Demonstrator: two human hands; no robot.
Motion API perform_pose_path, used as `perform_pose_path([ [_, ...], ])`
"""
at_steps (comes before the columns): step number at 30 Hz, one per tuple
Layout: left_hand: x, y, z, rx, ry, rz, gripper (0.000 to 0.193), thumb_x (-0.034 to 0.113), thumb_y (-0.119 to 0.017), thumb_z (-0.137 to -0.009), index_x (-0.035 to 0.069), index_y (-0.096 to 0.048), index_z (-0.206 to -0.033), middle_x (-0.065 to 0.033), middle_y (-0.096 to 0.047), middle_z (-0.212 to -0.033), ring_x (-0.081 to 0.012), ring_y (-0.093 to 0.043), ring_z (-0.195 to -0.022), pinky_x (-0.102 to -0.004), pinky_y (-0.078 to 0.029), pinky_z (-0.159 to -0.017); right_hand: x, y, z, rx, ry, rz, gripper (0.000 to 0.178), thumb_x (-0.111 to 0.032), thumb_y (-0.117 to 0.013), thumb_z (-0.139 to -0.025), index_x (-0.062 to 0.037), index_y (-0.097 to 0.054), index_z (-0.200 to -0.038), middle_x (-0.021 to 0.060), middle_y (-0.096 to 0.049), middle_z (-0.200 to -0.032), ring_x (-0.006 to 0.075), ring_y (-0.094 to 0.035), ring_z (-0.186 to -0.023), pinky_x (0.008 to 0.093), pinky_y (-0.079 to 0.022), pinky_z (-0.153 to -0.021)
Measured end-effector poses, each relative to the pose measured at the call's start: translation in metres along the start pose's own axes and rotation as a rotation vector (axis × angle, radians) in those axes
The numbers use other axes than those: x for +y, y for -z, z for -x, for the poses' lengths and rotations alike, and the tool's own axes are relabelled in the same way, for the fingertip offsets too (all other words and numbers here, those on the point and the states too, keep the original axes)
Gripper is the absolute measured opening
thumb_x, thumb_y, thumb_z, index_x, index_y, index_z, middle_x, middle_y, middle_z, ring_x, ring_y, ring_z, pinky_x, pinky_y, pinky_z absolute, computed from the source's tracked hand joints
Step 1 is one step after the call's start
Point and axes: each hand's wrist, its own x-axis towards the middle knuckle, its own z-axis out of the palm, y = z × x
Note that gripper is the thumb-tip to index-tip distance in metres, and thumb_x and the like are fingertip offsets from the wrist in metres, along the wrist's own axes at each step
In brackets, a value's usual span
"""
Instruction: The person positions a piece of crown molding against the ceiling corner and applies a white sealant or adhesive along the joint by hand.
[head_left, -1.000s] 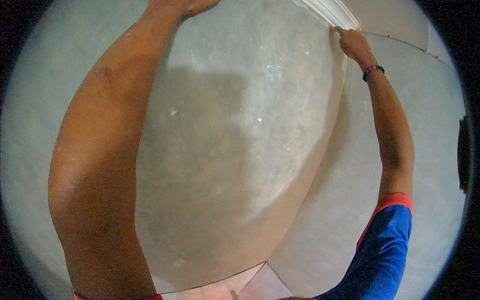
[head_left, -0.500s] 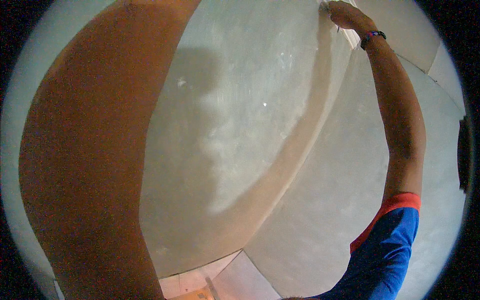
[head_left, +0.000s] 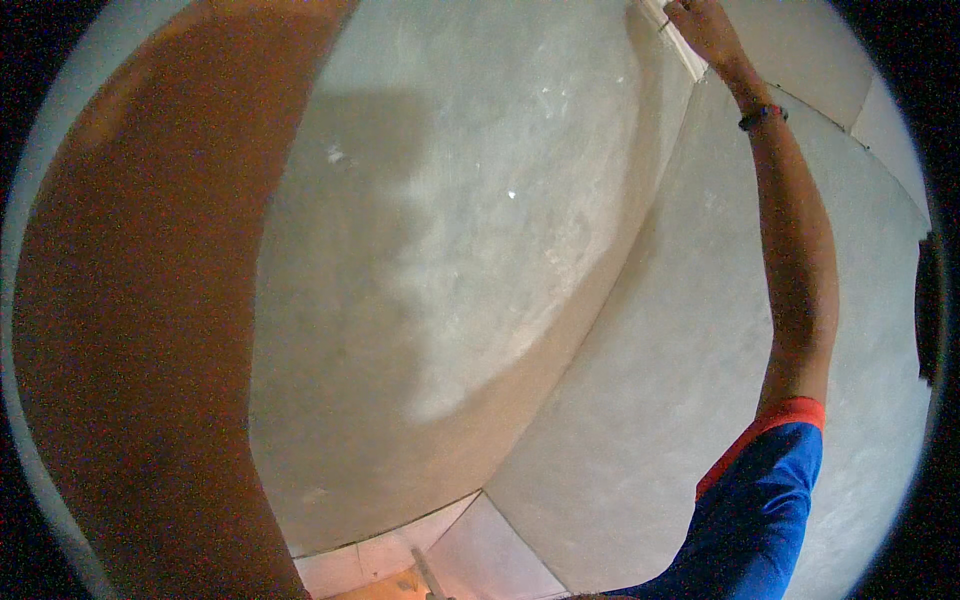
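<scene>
My right arm reaches up along the right side, with a dark band on its wrist. At the top edge my right hand [head_left: 705, 35] is closed, its fingers curled and partly cut off by the frame. What it holds, if anything, I cannot make out. Just left of it runs a white trim strip [head_left: 682, 50] at the top of the corner between two walls, with a thin dark line across it. My left arm [head_left: 150, 300] fills the left side, very close and dark; its hand lies beyond the top edge.
Two grey-green plastered walls [head_left: 480, 280] meet in a corner, with shadows of my arms on the left one. Pale ceiling panels [head_left: 810, 75] show at the upper right. Far below are light tiles [head_left: 490, 550] and an orange-brown item [head_left: 380, 585]. Something dark [head_left: 928, 310] stands at the right rim.
My right hand has shifted slightly right and up, away from the trim strip, so more of the strip shows. My left arm has moved a little left. The view has shifted slightly.
</scene>
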Motion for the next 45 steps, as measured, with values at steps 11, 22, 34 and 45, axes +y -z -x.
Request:
perform_pose_path([
  [11, 0.012, 0.028, -0.004, -0.161, 0.019, 0.089, 0.077, 0.045, -0.053, -0.09, 0.009, -0.025, -0.152, -0.0166, -0.012, -0.16, -0.0429, -0.009, -0.145, -0.0509, -0.01, -0.12, 0.116, -0.114, 0.035, 0.204, -0.121, -0.19, 0.057, -0.022, -0.057, -0.087, -0.0057, -0.044, -0.14, 0.0122, -0.066, -0.084, 0.0234, -0.065, -0.078, 0.0379, -0.052, -0.07],
  [22, 0.014, 0.028, -0.005, -0.12, -0.004, 0.111, 0.076, 0.045, -0.052, -0.091, 0.009, -0.024, -0.153, -0.0161, -0.011, -0.16, -0.0429, -0.008, -0.146, -0.0511, -0.01, -0.12, 0.077, -0.051, -0.032, -0.115, 0.023, 0.674, 0.035, -0.013, -0.051, -0.088, -0.0067, -0.061, -0.121, 0.021, -0.068, -0.099, 0.0385, -0.067, -0.092, 0.0478, -0.054, -0.08],
  [34, 0.008, 0.05, -0.012, -0.207, 0.026, 0.082, 0.079, 0.046, -0.052, -0.091, 0.008, -0.021, -0.153, -0.0171, -0.009, -0.16, -0.043, -0.006, -0.146, -0.0505, -0.009, -0.12, 0.08, -0.031, 0.025, 0.461, -0.069, -0.354, 0.032, -0.013, -0.054, -0.089, -0.0047, -0.061, -0.119, 0.0068, -0.063, -0.074, 0.0204, -0.063, -0.065, 0.034, -0.05, -0.056],
  [45, 0.019, 0.065, -0.015, -0.263, 0.063, 0.049, 0.082, 0.048, -0.054, -0.091, 0.008, -0.02, -0.153, -0.0182, -0.008, -0.16, -0.0435, -0.003, -0.146, -0.0508, -0.007, -0.12, 0.179, -0.115, 0.077, 0.3, -0.64, -1.186, 0.028, -0.024, -0.05, -0.095, -0.0037, -0.062, -0.081, 0.0044, -0.059, -0.071, 0.0149, -0.057, -0.06, 0.0294, -0.046, -0.053],
])
